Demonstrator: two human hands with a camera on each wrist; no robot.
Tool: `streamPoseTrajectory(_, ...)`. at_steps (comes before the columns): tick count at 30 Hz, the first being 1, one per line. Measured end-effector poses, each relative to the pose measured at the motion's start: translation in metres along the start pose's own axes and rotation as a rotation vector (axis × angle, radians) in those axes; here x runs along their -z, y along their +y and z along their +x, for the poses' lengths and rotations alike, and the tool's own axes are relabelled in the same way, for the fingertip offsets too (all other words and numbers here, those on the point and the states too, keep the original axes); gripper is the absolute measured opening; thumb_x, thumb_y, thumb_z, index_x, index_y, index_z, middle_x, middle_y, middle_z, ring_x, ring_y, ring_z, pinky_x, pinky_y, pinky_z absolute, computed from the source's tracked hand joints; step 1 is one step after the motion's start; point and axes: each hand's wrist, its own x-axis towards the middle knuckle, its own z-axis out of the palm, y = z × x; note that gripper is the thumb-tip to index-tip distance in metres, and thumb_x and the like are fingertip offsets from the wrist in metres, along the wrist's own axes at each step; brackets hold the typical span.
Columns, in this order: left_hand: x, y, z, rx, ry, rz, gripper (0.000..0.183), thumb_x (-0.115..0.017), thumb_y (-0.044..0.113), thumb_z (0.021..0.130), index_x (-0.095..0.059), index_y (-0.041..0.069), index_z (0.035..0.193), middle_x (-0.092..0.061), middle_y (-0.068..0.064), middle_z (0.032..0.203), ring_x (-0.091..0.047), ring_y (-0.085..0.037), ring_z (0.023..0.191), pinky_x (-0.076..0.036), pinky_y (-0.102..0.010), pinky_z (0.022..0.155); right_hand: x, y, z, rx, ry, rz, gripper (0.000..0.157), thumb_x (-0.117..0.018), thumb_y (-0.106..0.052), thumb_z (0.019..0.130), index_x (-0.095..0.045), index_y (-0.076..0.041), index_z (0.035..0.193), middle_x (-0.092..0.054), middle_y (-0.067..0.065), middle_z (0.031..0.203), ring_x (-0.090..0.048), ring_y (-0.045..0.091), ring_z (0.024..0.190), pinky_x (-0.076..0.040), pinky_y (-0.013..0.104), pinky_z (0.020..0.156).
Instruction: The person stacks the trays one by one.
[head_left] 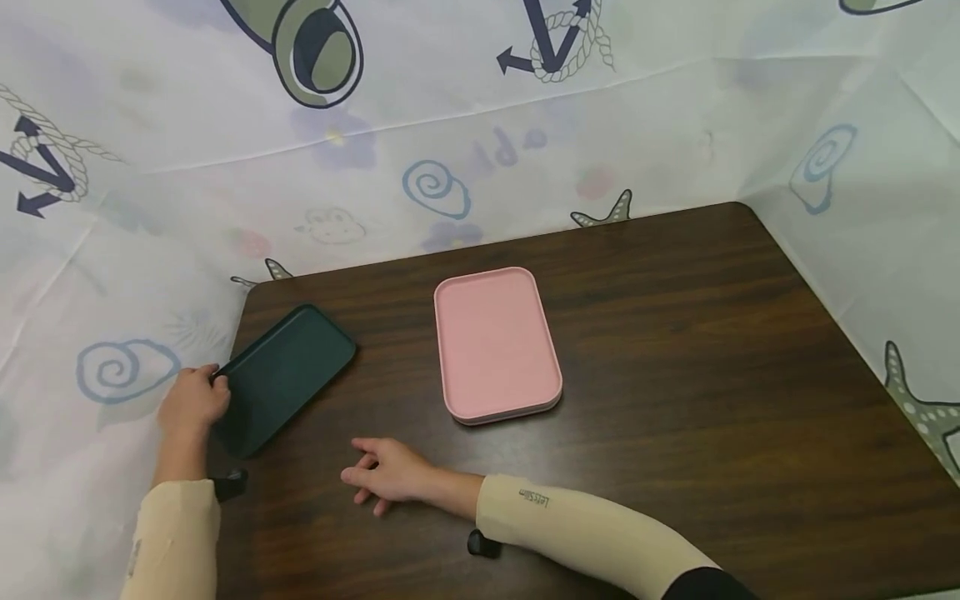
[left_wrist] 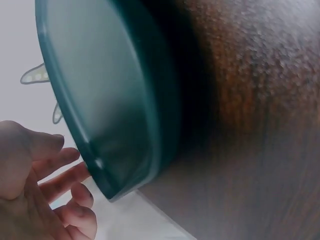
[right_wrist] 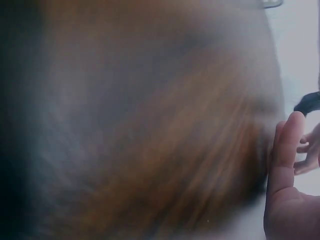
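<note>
On the left of the table lies a dark green rectangular tray [head_left: 288, 379] with a raised rim, set at a slant. My left hand [head_left: 197, 402] is at its left edge. In the left wrist view the fingertips [left_wrist: 82, 171] reach the outside of the rim, while the thumb [left_wrist: 47, 145] stands apart from it. My right hand [head_left: 390, 471] is over the table's near middle, holding nothing, with its fingers loosely spread toward the left. The right wrist view shows part of that hand [right_wrist: 287, 170] beside blurred wood.
A small stack of pink rectangular trays [head_left: 498, 346] sits near the middle of the dark wooden table [head_left: 712, 375]. Patterned white cloth [head_left: 450, 108] rises behind the table and along both sides. Beige sleeves cover the forearms, with black wrist cameras below them.
</note>
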Motion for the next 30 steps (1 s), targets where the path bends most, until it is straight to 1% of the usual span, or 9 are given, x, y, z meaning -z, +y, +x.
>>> streamPoseTrajectory(5, -0.003, -0.003, 0.005, 0.014, -0.014, 0.0, 0.047, -0.036, 0.021, 0.1, -0.045, -0.009, 0.136, -0.041, -0.038, 0.126, -0.044, -0.059, 0.109, -0.039, -0.065, 0.085, 0.001, -0.003, 0.007, 0.007, -0.005, -0.025, 0.061, -0.066, -0.02, 0.096, -0.039, -0.005, 0.149, -0.067, -0.007, 0.094, -0.07, 0.017, 0.071, -0.054, 0.033, 0.048)
streamPoseTrajectory(8, -0.003, -0.004, 0.005, 0.037, -0.016, 0.01, 0.044, -0.041, 0.021, 0.099, -0.051, -0.007, 0.131, -0.047, -0.038, 0.124, -0.05, -0.057, 0.104, -0.043, -0.062, 0.078, 0.003, -0.003, 0.008, 0.001, -0.019, -0.026, 0.063, -0.066, -0.02, 0.096, -0.038, -0.005, 0.15, -0.067, -0.006, 0.096, -0.071, 0.017, 0.072, -0.054, 0.033, 0.048)
streamPoseTrajectory(11, -0.002, -0.003, 0.002, 0.051, -0.022, 0.022, 0.04, -0.046, 0.021, 0.095, -0.058, -0.004, 0.123, -0.053, -0.036, 0.119, -0.053, -0.055, 0.098, -0.044, -0.058, 0.07, 0.004, -0.003, 0.009, -0.006, -0.018, -0.014, 0.064, -0.066, -0.019, 0.096, -0.036, -0.005, 0.15, -0.068, -0.004, 0.098, -0.071, 0.019, 0.073, -0.054, 0.035, 0.049)
streamPoseTrajectory(16, -0.002, -0.001, -0.009, 0.026, -0.035, 0.036, 0.033, -0.049, 0.018, 0.088, -0.065, -0.001, 0.111, -0.058, -0.036, 0.111, -0.055, -0.053, 0.091, -0.043, -0.055, 0.064, 0.006, -0.002, 0.011, -0.013, -0.006, 0.008, 0.064, -0.066, -0.018, 0.096, -0.036, -0.004, 0.15, -0.069, -0.001, 0.099, -0.071, 0.02, 0.073, -0.054, 0.037, 0.049)
streamPoseTrajectory(20, -0.003, -0.001, -0.019, 0.003, -0.039, 0.029, 0.031, -0.051, 0.016, 0.086, -0.066, 0.0, 0.108, -0.06, -0.034, 0.107, -0.056, -0.051, 0.089, -0.043, -0.053, 0.063, 0.005, 0.0, 0.013, -0.012, -0.008, 0.04, 0.065, -0.066, -0.016, 0.095, -0.035, -0.002, 0.15, -0.069, -0.001, 0.098, -0.072, 0.022, 0.073, -0.054, 0.035, 0.047)
streamPoseTrajectory(24, -0.004, 0.001, -0.028, -0.012, -0.051, 0.016, 0.029, -0.053, 0.017, 0.088, -0.066, 0.0, 0.106, -0.062, -0.032, 0.107, -0.057, -0.05, 0.09, -0.043, -0.052, 0.062, 0.006, 0.003, 0.015, -0.005, -0.016, 0.07, 0.065, -0.065, -0.015, 0.096, -0.033, 0.0, 0.151, -0.069, 0.0, 0.098, -0.072, 0.024, 0.075, -0.053, 0.034, 0.046)
streamPoseTrajectory(30, -0.004, 0.007, -0.042, -0.02, -0.085, 0.003, 0.028, -0.054, 0.02, 0.091, -0.066, -0.001, 0.106, -0.062, -0.031, 0.106, -0.058, -0.049, 0.088, -0.043, -0.052, 0.063, 0.007, 0.002, 0.016, -0.013, -0.021, 0.09, 0.067, -0.063, -0.015, 0.097, -0.028, 0.002, 0.151, -0.071, 0.005, 0.1, -0.072, 0.027, 0.077, -0.053, 0.032, 0.046)
